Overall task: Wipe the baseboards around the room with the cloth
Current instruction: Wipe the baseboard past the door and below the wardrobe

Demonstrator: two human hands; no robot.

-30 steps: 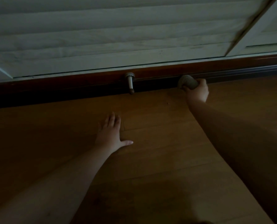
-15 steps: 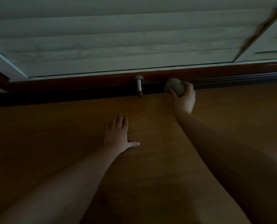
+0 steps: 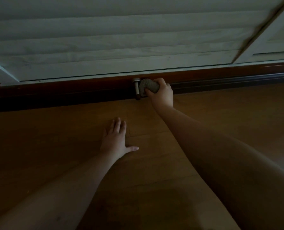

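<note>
Head view: right hand (image 3: 162, 94) fingers grip the cloth (image 3: 148, 87) against the baseboard (image 3: 71, 90); left hand (image 3: 115, 140) lies flat.

No legible text, label, brand, number or sign is found anywhere in the head view. The scene is dim, and none of the visible surfaces carries readable markings.
</note>
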